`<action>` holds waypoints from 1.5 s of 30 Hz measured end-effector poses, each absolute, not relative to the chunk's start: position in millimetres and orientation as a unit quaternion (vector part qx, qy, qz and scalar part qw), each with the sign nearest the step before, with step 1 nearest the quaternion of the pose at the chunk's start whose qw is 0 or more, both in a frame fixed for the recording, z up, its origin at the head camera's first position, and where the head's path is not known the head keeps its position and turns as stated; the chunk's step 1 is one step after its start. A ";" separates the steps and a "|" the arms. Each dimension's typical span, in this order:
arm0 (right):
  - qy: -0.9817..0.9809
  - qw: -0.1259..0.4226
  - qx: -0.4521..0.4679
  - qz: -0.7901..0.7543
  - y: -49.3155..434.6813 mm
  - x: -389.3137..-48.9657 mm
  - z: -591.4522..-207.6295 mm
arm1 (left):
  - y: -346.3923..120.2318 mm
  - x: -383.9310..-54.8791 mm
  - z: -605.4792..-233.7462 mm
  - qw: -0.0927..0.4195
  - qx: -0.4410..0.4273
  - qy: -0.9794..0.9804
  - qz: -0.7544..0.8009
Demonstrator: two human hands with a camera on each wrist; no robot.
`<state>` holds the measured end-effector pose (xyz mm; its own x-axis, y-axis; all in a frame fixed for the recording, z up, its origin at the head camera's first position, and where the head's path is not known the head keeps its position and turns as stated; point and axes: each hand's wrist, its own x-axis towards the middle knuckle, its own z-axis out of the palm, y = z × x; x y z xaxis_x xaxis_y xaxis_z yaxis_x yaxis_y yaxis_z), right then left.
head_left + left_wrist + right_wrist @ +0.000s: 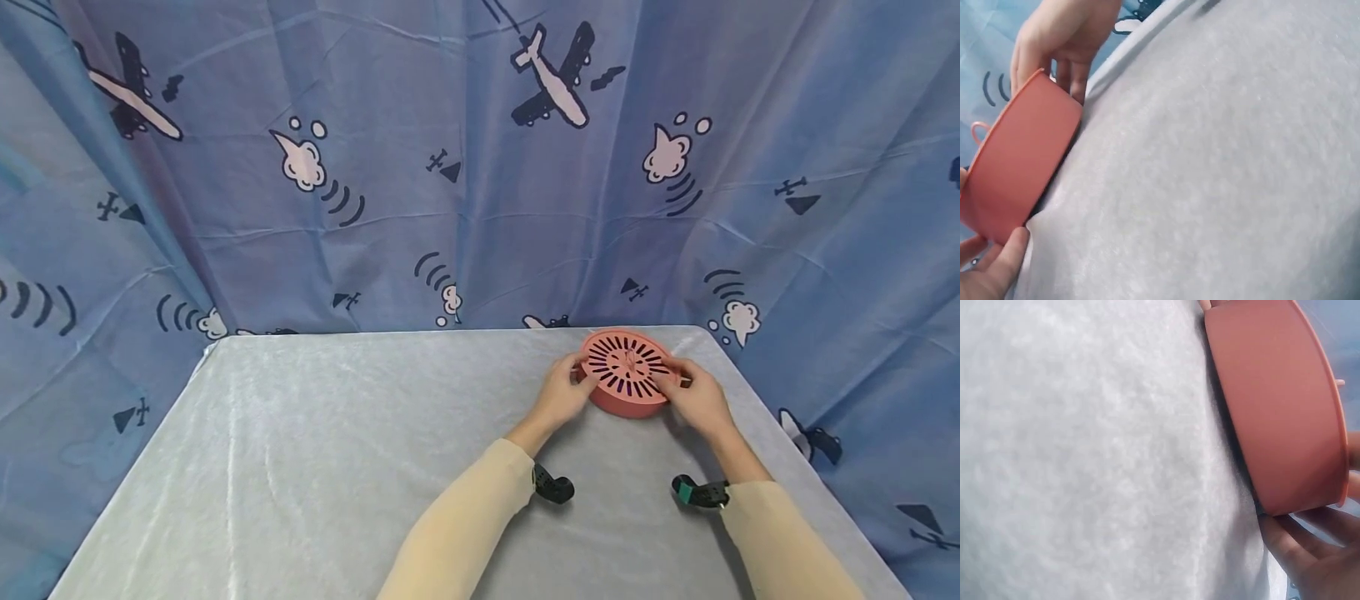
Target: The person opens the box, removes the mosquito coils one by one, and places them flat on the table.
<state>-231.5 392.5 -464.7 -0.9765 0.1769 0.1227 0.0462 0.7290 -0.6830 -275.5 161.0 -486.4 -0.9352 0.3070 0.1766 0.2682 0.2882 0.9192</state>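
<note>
A round coral-pink mosquito coil holder [624,406], with dark slots radiating across its lid and a small loop on top, is between the two hands near the far right of the table. My left hand [561,392] grips its left side, thumb at the lid's rim and fingers low on the wall. On the opposite side my right hand [699,398] holds the rim, with its thumb over the lid's edge. In the left wrist view the holder's smooth side wall [1025,150] shows, its base at or just above the cloth. Its inside is hidden.
A pale grey cloth covers the table [315,450]. Behind and around it hangs a blue curtain [390,167] printed with planes and clouds. Black wrist devices [553,485] sit by both sleeves.
</note>
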 end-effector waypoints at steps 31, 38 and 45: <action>-0.897 0.094 -0.068 0.427 337.5 -221.7 -448.3 | 105.2 -269.9 -456.0 0.044 0.088 0.746 0.659; -0.891 0.094 -0.052 0.442 321.5 -221.8 -445.6 | 86.6 -266.8 -453.9 0.041 0.085 0.756 0.648; -0.888 0.099 -0.040 0.448 303.1 -220.1 -441.8 | 65.4 -262.1 -449.0 0.030 0.098 0.756 0.647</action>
<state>-220.1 303.1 -441.8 -0.9774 0.1587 0.1399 -0.0184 0.5949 -0.8036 -262.1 65.4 -449.0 -0.9789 0.1871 0.0823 0.1102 0.1441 0.9834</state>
